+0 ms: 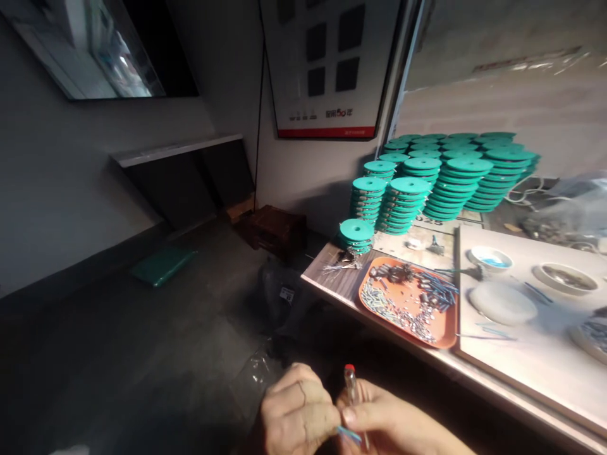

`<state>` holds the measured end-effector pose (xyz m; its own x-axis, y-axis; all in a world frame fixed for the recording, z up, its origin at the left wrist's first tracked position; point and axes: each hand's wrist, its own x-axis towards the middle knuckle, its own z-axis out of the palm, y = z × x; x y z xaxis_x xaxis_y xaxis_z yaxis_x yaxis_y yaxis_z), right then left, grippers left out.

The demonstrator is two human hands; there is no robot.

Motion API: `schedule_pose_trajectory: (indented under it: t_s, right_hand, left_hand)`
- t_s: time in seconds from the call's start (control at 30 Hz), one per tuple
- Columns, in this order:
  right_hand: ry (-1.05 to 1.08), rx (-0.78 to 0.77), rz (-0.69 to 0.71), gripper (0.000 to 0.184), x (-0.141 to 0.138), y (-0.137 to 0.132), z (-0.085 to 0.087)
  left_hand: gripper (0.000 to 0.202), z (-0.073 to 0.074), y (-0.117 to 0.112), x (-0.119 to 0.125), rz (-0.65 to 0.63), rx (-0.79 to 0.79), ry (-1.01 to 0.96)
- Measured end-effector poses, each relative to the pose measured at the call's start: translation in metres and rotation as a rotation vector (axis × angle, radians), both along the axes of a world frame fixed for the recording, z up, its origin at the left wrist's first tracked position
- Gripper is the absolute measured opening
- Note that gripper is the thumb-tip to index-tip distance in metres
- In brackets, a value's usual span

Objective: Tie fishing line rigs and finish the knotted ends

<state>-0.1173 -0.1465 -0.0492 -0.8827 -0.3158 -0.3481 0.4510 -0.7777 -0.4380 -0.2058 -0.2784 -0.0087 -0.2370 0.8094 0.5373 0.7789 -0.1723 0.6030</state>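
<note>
Both my hands meet at the bottom of the head view, below the table's edge. My left hand (296, 411) is curled, its fingers pinching a thin blue strand (348, 433). My right hand (396, 423) is closed around a slim clear tool with a red tip (349, 382), which stands upright, and its thumb presses at the same blue strand. The hands touch each other.
An orange tray (448, 328) of small metal pins lies on the table to the right. Stacks of green discs (441, 177) stand behind it. White bowls (490, 259) and a white lid (502, 303) sit on a pale board (535, 354). A dark floor with a brown box (275, 229) lies left.
</note>
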Motion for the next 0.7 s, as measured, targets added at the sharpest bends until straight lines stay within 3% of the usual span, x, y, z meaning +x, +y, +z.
schedule_pose_trajectory:
  t_s: [0.2, 0.4, 0.53, 0.7]
  right_hand:
    - [0.070, 0.123, 0.017, 0.013, 0.009, 0.019, 0.025]
    - [0.130, 0.237, 0.004, 0.014, 0.016, 0.032, 0.036]
    - [0.126, 0.319, -0.039, 0.011, 0.020, 0.037, 0.041]
    - [0.057, 0.351, -0.143, 0.005, 0.023, 0.039, 0.046]
  left_hand:
    - [0.034, 0.013, 0.017, -0.006, -0.108, 0.030, 0.347]
    - [0.027, 0.020, 0.029, 0.000, -0.068, 0.001, 0.463]
    - [0.031, 0.028, 0.036, -0.002, -0.162, -0.054, 0.595]
    - [0.034, 0.051, 0.051, -0.006, -0.287, -0.153, 0.845]
